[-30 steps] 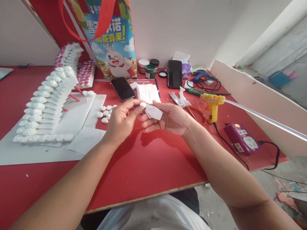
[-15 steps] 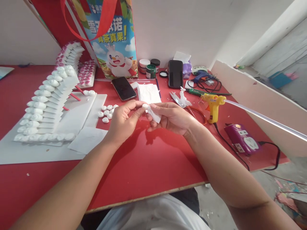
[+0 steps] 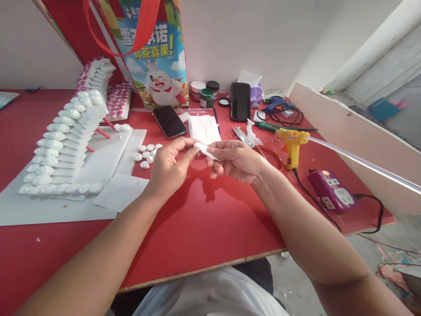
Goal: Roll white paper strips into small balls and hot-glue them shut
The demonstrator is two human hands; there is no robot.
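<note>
Between both hands is a strip of white tissue paper (image 3: 204, 150), rolled at its left end and loose toward the right. My left hand (image 3: 173, 164) pinches the rolled end between thumb and fingertips. The other end is held by my right hand (image 3: 235, 159), its thumb pressed over the paper and its lower fingers curled underneath. To the left of my left hand lie several small white paper rosettes (image 3: 150, 159) on the red table. Just beyond the hands is a stack of white tissue squares (image 3: 202, 128).
Rows of white paper buds (image 3: 54, 145) stand on white boards at left. A phone (image 3: 169, 122), paint jars (image 3: 207, 98) and a patterned bag (image 3: 158, 66) are at the back. Scissors (image 3: 245, 137), a yellow glue gun (image 3: 292, 145) and a purple power strip (image 3: 332, 191) lie right.
The loose paper flap that hung below my right thumb is now drawn in and narrower. My right fingers have shifted slightly; my left hand keeps its pinch.
</note>
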